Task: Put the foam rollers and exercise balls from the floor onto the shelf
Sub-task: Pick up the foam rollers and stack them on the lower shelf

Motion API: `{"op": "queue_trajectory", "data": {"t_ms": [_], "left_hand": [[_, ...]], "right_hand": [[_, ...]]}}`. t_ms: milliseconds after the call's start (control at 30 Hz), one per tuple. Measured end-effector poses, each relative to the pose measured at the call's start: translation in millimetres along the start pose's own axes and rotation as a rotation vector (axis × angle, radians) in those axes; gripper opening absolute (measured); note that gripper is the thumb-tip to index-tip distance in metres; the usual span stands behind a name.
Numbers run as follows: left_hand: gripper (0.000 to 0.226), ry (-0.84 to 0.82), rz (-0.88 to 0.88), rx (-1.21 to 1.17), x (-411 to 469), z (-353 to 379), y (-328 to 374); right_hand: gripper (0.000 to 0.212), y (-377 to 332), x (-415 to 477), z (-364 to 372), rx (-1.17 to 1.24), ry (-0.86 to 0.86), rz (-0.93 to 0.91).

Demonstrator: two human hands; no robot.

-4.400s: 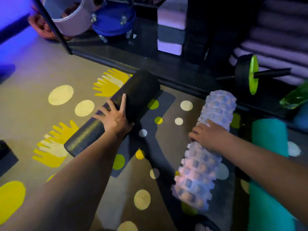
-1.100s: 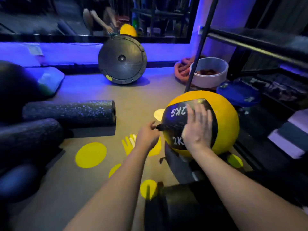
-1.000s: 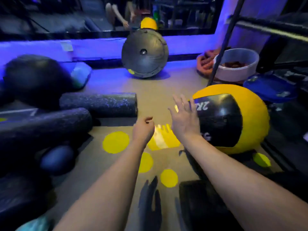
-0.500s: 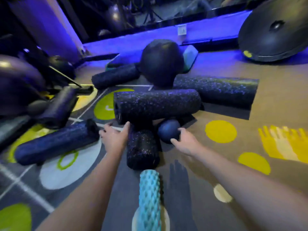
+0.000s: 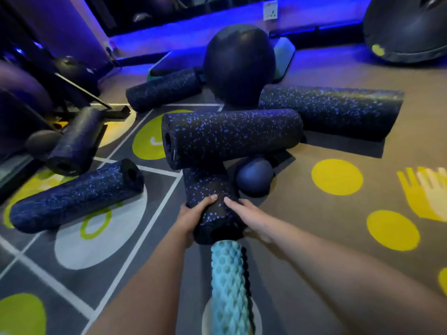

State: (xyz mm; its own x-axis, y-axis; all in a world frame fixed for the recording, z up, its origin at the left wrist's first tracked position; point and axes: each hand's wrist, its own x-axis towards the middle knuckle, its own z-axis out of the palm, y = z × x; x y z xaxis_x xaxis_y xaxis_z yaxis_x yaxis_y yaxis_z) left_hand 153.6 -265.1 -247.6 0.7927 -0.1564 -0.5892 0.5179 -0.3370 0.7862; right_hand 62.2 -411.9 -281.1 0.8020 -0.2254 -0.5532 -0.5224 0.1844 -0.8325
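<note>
In the middle of the frame, the left hand and the right hand wrap each side of a short speckled roller, to pull it from under a long roller pinning it. A small ball sits just right.

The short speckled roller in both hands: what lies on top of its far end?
A longer speckled roller lies crosswise on the short roller, covering its far end.

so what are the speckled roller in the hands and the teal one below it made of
Speckled roller: looks like dense moulded foam, matte black with blue flecks and a hollow core, gripped by the left hand and right hand.
Teal roller: likely softer foam or rubber; its raised bumpy pattern has a slight sheen.
</note>
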Motion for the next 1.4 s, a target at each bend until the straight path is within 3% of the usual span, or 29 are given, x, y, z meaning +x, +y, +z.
{"op": "queue_trajectory", "data": {"t_ms": [200,300,433,533,600,700,833,1033,1100,1167,1300,1400], "left_hand": [[0.093,0.077,0.028,-0.350,-27,-8,-12],[0.097,0.196,0.111,-0.439,-51,-16,-19],[0.097,0.437,0.327,-0.396,-87,-27,-35],[0.123,0.509,0.578,-0.300,-98,-44,-35],[0.131,0.528,0.726,-0.237,-100,-45,-22],[0.130,0.473,0.850,-0.132,-105,-30,16],[0.131,0.267,0.985,0.030,-108,11,71],[0.124,-0.300,1.033,0.134,-121,157,93],[0.126,-0.527,1.028,0.100,-140,221,88],[0.125,-0.751,0.999,0.083,-173,282,81],[0.103,-1.229,0.876,0.144,-282,371,49],[0.106,-1.540,0.798,0.250,-374,389,8]], "right_hand": [[0.093,-33,-8,14,-0.087,0.000,-0.154],[0.084,-47,-23,26,-0.209,-0.053,-0.223],[0.071,-59,-44,50,-0.326,-0.158,-0.353],[0.084,-74,-57,64,-0.348,-0.193,-0.445],[0.092,-84,-65,66,-0.261,-0.170,-0.491],[0.074,-103,-76,50,0.058,-0.094,-0.510],[0.054,-117,-100,-10,0.171,0.034,-0.500],[0.072,-111,-158,-159,0.240,0.411,-0.505],[0.092,-100,-197,-208,0.265,0.671,-0.527],[0.100,-82,-249,-245,0.286,0.933,-0.517],[0.079,-35,-377,-272,0.397,1.436,-0.405],[0.108,8,-469,-253,0.562,1.733,-0.294]]}}
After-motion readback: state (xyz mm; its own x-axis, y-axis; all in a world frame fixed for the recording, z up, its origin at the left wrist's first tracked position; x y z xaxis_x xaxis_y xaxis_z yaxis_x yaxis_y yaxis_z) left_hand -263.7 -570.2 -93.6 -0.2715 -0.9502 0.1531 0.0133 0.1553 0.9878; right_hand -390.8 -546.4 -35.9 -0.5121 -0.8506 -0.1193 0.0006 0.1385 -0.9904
